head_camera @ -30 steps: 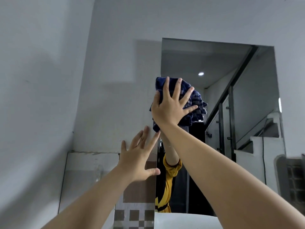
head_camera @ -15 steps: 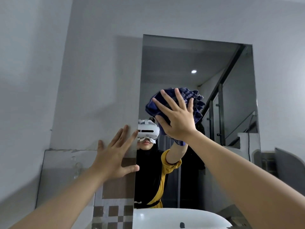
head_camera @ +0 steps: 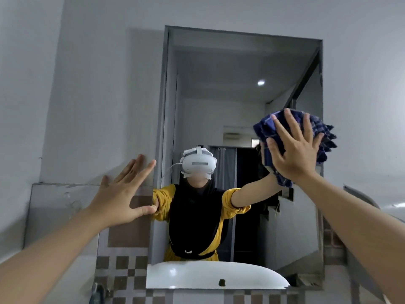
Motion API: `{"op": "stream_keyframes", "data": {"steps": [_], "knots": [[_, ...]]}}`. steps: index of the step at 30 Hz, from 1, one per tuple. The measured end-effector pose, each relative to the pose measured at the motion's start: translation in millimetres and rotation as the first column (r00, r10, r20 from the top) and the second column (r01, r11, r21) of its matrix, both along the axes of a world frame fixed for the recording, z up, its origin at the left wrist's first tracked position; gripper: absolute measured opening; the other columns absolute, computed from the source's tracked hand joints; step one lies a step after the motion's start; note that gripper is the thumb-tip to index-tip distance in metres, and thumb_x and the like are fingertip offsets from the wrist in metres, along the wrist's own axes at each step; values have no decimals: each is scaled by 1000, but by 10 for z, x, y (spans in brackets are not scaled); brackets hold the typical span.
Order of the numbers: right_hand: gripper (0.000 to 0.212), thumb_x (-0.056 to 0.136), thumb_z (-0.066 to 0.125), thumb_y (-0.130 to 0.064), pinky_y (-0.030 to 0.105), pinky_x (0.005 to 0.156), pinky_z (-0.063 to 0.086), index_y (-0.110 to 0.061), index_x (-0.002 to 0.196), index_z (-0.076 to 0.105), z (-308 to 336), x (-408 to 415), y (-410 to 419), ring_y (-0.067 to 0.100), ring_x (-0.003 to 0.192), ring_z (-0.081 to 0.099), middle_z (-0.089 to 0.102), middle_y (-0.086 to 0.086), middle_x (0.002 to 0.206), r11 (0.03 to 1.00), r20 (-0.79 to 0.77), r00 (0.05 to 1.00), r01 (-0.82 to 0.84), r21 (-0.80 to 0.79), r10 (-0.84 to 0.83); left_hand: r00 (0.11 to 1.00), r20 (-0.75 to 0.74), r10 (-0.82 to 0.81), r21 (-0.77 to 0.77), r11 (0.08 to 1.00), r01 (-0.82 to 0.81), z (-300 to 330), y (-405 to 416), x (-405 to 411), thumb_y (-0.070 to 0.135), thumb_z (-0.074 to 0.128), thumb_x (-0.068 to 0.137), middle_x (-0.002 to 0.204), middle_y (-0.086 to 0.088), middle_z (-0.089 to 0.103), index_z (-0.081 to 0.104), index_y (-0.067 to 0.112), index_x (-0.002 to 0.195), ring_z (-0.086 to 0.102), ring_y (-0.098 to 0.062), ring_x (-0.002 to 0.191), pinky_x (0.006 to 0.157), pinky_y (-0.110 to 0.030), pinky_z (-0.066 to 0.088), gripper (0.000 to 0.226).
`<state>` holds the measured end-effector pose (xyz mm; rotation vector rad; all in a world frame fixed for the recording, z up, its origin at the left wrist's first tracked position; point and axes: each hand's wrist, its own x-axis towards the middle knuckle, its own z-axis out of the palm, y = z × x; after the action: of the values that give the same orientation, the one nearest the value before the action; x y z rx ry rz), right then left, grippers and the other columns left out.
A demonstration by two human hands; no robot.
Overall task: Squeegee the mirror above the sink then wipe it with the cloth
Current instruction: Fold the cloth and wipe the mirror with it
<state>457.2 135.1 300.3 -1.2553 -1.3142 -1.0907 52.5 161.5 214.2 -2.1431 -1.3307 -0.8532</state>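
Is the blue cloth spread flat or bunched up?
Bunched up: the cloth shows thick folds around the flat right hand pressing it on the mirror.

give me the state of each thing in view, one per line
rectangular wall mirror: upright on the wall
dark blue checked cloth: bunched, pressed to the mirror's right edge
right hand: flat on cloth, fingers spread
left hand: open, beside the mirror's left edge

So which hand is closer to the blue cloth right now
Right. The right hand is pressed flat on the blue cloth at the mirror's right edge. The left hand is spread open beside the mirror's left edge, far from the cloth.
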Motion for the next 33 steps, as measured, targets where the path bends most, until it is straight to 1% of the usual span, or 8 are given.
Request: {"op": "stream_keyframes", "data": {"steps": [4,7,11,15,21,25,30,33], "knots": [[56,92,32,-51,70,110,0,-45,147,21,-206,204,-47,28,149,-3,11,-9,162,1000,-270,963,-13,-27,5,999,13,34,-8,999,-34,-41,-30,41,75,45,68,148,16,-35,-28,51,135,-22,-12,140,108,-68,12,101],[55,94,31,-51,71,109,1,-45,148,18,-403,38,-16,29,148,-5,7,-9,162,999,-466,885,-5,-36,-13,999,34,36,13,999,-36,-95,-49,63,73,40,70,151,10,-30,-25,50,137,-17,-16,142,107,-69,15,97],[56,96,29,-50,74,108,1,-42,150,12,-607,-360,28,33,148,-9,2,-6,163,997,-588,809,-26,-71,-21,999,40,31,32,999,-32,-252,-56,123,66,32,82,154,1,-23,-27,46,137,-11,-20,144,105,-70,21,83],[58,96,30,-51,74,105,-1,-42,149,11,-734,-822,58,34,147,-9,2,-4,163,997,-582,813,-58,-58,13,1000,-4,-8,15,1000,8,-462,-60,134,76,17,76,154,-3,-25,-25,41,140,-17,-24,142,107,-69,18,84],[60,92,31,-53,76,102,-3,-42,149,15,-792,-1515,143,36,147,-9,5,-2,163,992,-509,856,-124,-37,88,1000,-20,-1,20,1000,1,-642,40,60,83,34,69,149,10,-39,-17,40,143,-22,-23,142,107,-68,7,100],[59,94,37,-51,77,102,-2,-41,149,18,-734,-1890,200,37,146,-8,9,-1,162,992,-474,875,-126,-29,97,999,-40,18,52,999,-16,-688,99,41,89,20,68,151,2,-35,-19,39,143,-31,-18,138,103,-64,-3,98],[59,95,38,-48,74,103,-7,-41,149,17,-678,-2256,217,37,146,-11,4,-3,163,987,-349,930,-146,-69,113,989,-146,38,31,999,-34,-748,124,12,86,33,65,157,-13,-14,-3,23,149,-12,-31,143,96,-70,2,111],[59,94,39,-47,73,102,-9,-42,149,18,-707,-2426,248,39,146,-9,6,-1,163,988,-215,970,-131,-84,111,990,-136,27,62,998,-19,-766,157,-3,85,35,63,156,-13,-16,-2,24,149,-15,-30,143,98,-69,2,112]]}}
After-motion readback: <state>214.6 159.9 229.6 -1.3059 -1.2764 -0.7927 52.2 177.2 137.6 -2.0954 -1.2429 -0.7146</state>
